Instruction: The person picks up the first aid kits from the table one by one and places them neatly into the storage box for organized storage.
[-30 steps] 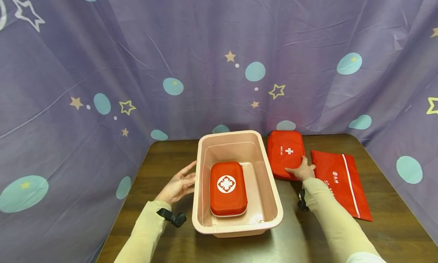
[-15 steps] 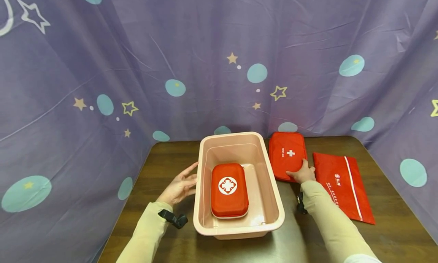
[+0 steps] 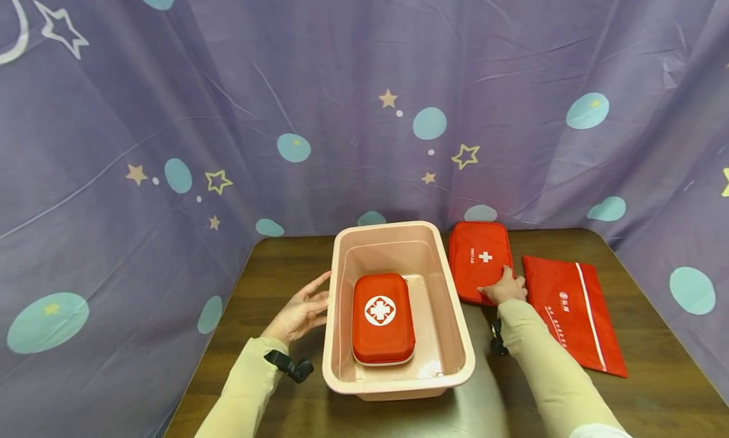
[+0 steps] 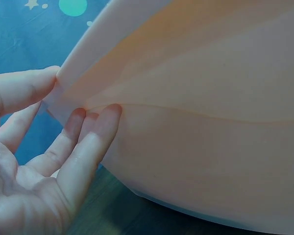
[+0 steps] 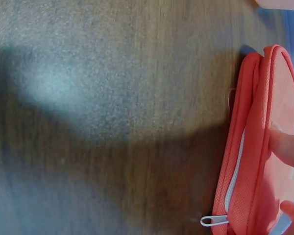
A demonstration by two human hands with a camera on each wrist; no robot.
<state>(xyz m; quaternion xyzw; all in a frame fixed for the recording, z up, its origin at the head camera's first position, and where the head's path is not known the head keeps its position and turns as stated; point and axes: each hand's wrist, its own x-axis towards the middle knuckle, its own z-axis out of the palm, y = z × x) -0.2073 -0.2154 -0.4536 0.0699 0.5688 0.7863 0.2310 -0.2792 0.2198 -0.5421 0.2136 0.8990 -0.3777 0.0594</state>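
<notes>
The left hand (image 3: 297, 314) touches the pink tub (image 3: 394, 254) with spread fingers. The right hand (image 3: 506, 289) touches the FIRST AID pouch (image 3: 474, 270); if it pinches, I cannot tell.

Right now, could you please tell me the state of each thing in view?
Pale pink plastic tub, upright, open-topped, left grip touching its side.
Rounded red case, closed, inside the tub.
Red fabric FIRST AID pouch, lying flat, right grip touching it, closure unclear.
Red pouch with white strip, lying flat, closure unclear.
</notes>
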